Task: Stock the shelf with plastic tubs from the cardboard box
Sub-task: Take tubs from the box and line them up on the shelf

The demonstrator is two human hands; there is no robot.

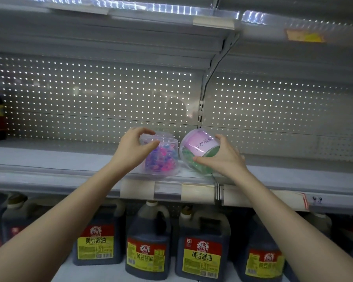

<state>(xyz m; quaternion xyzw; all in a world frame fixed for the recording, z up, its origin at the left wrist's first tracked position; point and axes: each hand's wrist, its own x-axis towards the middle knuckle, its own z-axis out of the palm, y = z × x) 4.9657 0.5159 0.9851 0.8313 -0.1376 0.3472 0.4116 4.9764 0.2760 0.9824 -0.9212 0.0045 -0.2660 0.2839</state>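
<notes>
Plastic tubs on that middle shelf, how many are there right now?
2. The tub of pink and blue pods stands upright at the left hand; the tub of green pods is tilted in the right hand. None seems hidden.

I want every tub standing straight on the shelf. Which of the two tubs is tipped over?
The green-filled tub in the right hand is tipped, its lilac lid facing the camera. The pink-and-blue tub by the left hand stands upright.
</notes>
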